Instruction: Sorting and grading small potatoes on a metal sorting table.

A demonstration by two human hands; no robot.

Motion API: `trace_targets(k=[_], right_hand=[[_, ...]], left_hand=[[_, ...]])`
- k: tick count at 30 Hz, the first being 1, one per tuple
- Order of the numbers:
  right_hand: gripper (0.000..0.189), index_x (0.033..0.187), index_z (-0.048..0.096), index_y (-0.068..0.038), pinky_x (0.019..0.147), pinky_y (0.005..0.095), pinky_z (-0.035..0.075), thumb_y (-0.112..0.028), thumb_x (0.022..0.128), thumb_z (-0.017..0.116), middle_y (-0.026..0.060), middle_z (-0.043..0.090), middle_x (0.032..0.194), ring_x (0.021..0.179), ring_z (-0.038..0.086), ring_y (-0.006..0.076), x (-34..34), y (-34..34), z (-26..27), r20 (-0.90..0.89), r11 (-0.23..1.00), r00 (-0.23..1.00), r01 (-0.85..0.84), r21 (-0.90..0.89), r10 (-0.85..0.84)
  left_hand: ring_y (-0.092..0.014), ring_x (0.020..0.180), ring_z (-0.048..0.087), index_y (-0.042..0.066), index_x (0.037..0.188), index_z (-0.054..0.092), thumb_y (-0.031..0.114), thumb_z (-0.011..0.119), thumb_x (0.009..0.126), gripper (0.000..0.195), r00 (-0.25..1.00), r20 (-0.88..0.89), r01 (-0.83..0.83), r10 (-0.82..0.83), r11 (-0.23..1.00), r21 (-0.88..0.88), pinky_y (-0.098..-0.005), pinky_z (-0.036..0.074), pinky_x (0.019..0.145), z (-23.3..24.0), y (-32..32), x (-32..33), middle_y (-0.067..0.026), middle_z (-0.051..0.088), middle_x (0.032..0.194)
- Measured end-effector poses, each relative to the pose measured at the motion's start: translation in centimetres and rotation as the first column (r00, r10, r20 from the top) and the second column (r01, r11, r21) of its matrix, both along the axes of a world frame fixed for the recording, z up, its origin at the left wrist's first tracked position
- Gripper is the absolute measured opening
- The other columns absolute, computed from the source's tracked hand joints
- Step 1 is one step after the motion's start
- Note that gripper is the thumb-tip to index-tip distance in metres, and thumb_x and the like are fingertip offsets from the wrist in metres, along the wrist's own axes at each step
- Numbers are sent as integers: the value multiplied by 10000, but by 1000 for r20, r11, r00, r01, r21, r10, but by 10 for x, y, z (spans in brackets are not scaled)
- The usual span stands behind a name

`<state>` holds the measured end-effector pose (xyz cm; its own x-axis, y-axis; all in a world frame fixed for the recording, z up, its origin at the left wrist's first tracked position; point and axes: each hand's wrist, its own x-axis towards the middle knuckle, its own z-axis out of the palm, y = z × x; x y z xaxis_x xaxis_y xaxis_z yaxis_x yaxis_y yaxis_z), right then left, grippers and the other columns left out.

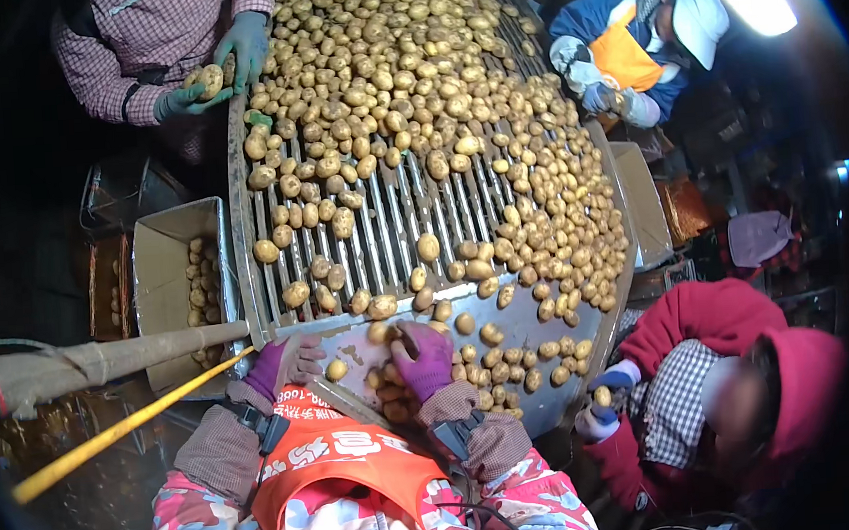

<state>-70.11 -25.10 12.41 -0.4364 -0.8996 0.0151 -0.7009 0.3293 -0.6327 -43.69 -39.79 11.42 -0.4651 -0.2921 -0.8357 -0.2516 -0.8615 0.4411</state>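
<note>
Many potatoes [383, 71] lie over a slatted metal sorting conveyor [385, 224], thickest at the far end and along the right side. At its near end, more potatoes rest on a smooth metal tray [516, 325]. My left hand [295, 360], in a purple and grey glove, rests at the tray's near left edge; nothing shows in it. My right hand [421, 360], gloved in purple, reaches over the tray with its fingers bent beside a potato [378, 333]. Whether it grips that potato cannot be told. Several potatoes [392, 394] lie just below and left of it.
At the left, a cardboard box [170, 280] holds potatoes, near a thick pole [109, 361] and a yellow rod [135, 426]. Another box [639, 201] stands on the right. Three co-workers stand around the conveyor, one with gloved hands [202, 93] holding potatoes.
</note>
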Motion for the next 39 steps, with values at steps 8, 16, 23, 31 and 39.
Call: trace_targets(k=[8, 16, 23, 31, 39], right_hand=[[506, 1300, 586, -95, 936, 417, 492, -377, 883, 636, 184, 653, 1137, 1045, 623, 346, -167, -235, 7, -158, 963, 977, 172, 206, -141], [437, 1267, 610, -106, 819, 400, 542, -389, 937, 562, 173, 638, 1099, 925, 649, 294, -176, -225, -7, -119, 935, 991, 94, 343, -56], [221, 1040, 624, -92, 745, 412, 478, -232, 879, 566, 103, 650, 996, 904, 615, 300, -7, -130, 42, -23, 791, 799, -598, -132, 601], [413, 1163, 604, -67, 854, 458, 507, -361, 877, 654, 210, 664, 1017, 957, 646, 387, -197, -329, 45, -303, 983, 936, -183, 11, 177], [508, 1163, 642, -91, 891, 428, 525, -347, 744, 772, 210, 670, 1077, 1022, 659, 330, -237, -375, 1, -76, 968, 997, 24, 251, -5]], left_hand=[[-257, 780, 724, 36, 1282, 539, 490, 425, 1012, 540, 998, -32, -46, 50, 993, 105, -344, 560, 595, -18, 4, 5, -163, 708, 1102], [-278, 838, 706, 17, 1263, 504, 467, 422, 1009, 524, 999, 49, -23, 19, 997, 80, -347, 546, 662, 6, -1, -3, -178, 683, 1138], [-305, 1144, 580, 130, 1393, 479, 475, 455, 1018, 510, 698, -367, -425, 615, 768, 479, -519, 434, 1034, 36, -9, -62, -127, 589, 1256], [-185, 820, 631, 40, 1210, 575, 403, 412, 1043, 432, 884, -237, -365, 403, 912, 188, -348, 538, 728, 24, 10, -14, -82, 642, 981], [-197, 840, 652, 35, 1187, 579, 450, 379, 1050, 481, 925, -44, -376, 377, 926, 31, -346, 551, 742, 28, 4, 19, -125, 674, 1051]])
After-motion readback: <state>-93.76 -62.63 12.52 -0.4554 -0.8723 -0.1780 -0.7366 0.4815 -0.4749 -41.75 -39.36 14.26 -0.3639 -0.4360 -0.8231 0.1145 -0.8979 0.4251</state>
